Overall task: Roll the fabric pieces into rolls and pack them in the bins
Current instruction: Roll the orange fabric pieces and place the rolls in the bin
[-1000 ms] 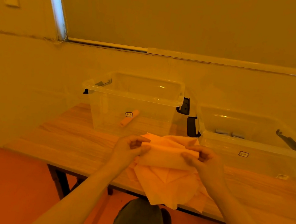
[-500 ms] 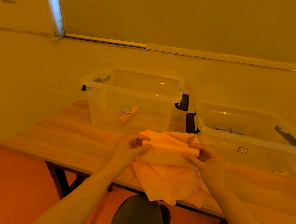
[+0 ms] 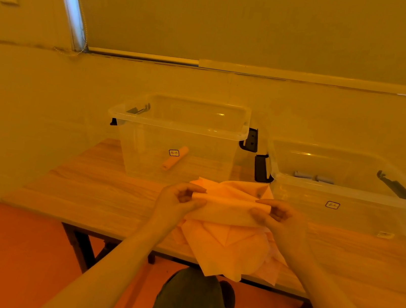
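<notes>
At the centre of the frame, both hands are working one pale orange fabric piece (image 3: pixel 225 208), partly rolled into a tube lying crosswise. The left hand (image 3: pixel 178 202) is pinching its left end, fingers curled and its grip closed tight on the cloth; the right hand (image 3: pixel 277 216) is doing the same at the right end. Beneath them a loose pile of fabric (image 3: pixel 226 250) is draping over the near edge of the wooden counter (image 3: pixel 99 196). Behind, just above centre, a clear bin (image 3: pixel 179 126) is sitting with one orange roll (image 3: pixel 175 158) lying inside it. At the right of the frame a second clear bin (image 3: pixel 349 195) is holding two grey rolls (image 3: pixel 312 176) near its far wall.
</notes>
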A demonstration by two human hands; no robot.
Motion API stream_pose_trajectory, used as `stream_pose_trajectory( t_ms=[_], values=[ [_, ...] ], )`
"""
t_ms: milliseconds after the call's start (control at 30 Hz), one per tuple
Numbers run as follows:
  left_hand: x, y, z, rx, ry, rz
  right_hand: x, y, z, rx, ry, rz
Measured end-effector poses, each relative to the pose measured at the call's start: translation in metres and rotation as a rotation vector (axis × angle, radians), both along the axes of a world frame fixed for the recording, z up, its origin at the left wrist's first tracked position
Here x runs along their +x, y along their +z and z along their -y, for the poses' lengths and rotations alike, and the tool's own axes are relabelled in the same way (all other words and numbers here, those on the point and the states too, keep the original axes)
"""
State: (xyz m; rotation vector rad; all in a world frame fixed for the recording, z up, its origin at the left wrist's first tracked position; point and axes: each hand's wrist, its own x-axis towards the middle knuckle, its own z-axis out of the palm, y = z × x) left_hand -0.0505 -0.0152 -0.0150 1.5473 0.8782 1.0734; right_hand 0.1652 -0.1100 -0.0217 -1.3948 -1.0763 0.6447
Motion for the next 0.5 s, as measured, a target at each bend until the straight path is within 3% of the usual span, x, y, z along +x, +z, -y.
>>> stream_pose_trajectory(
  t_ms=[500],
  values=[
    [0.0010, -0.0009, 0.0017, 0.022, 0.016, -0.045, 0.0016, -0.0047, -0.0008, 0.001, 0.005, 0.004]
  ],
)
